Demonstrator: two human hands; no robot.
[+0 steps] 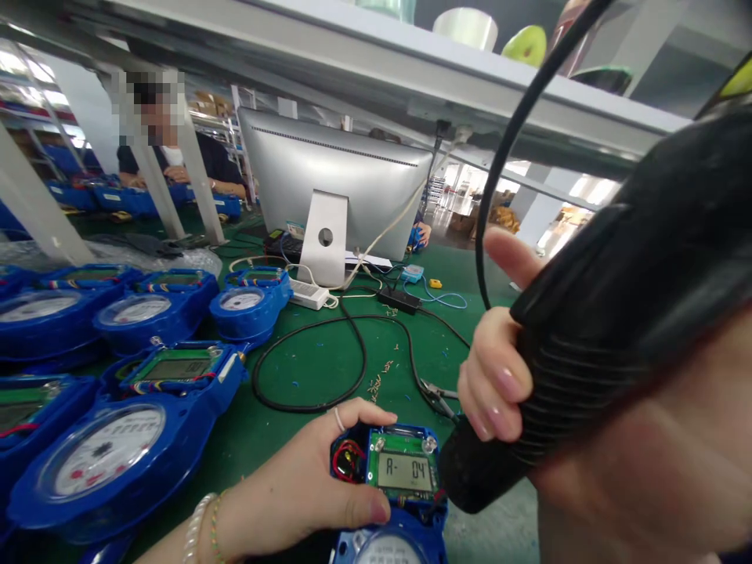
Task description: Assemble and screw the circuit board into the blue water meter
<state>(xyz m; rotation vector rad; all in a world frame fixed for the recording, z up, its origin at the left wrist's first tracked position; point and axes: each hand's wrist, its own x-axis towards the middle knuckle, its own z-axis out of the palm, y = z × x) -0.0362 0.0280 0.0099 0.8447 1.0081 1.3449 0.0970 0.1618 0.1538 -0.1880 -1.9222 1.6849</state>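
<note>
My left hand, with a ring and bracelets, grips a blue water meter near the front edge of the bench. The meter's green circuit board is exposed, and its small display reads "A- 04". Red wires are coiled at the board's left side. My right hand is wrapped round a large black handheld tool with a ribbed grip. The tool's rounded end is beside the right edge of the display housing; whether they touch I cannot tell. Its exact kind is unclear.
Several blue water meters with open display housings line the left side. A grey monitor stands behind, seen from the back. Black cable, pliers and wire scraps lie on the green mat. A shelf crosses overhead; a person sits opposite.
</note>
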